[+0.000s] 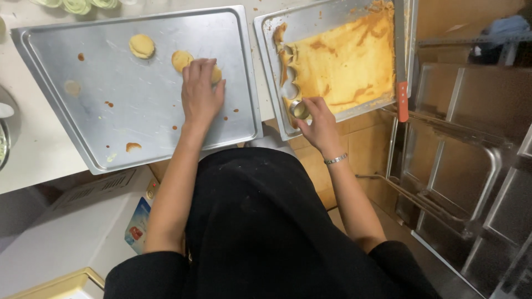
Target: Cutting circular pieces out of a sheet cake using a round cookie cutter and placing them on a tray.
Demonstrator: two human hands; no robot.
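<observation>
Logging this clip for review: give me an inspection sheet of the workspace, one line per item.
Surface: pale counter, crumbs and smears.
Job's things: left tray with three dough rounds, the middle round beside the left hand; right tray holding a thin cake sheet with round cut-outs along its left edge; ring cutter.
Clutter: orange-handled knife on the right tray's edge; cardboard boxes below.
Grippers: left hand flat on a round; right hand gripping the cutter.
Cables: nothing seen.
Surroundings: empty metal rack at right.
</observation>
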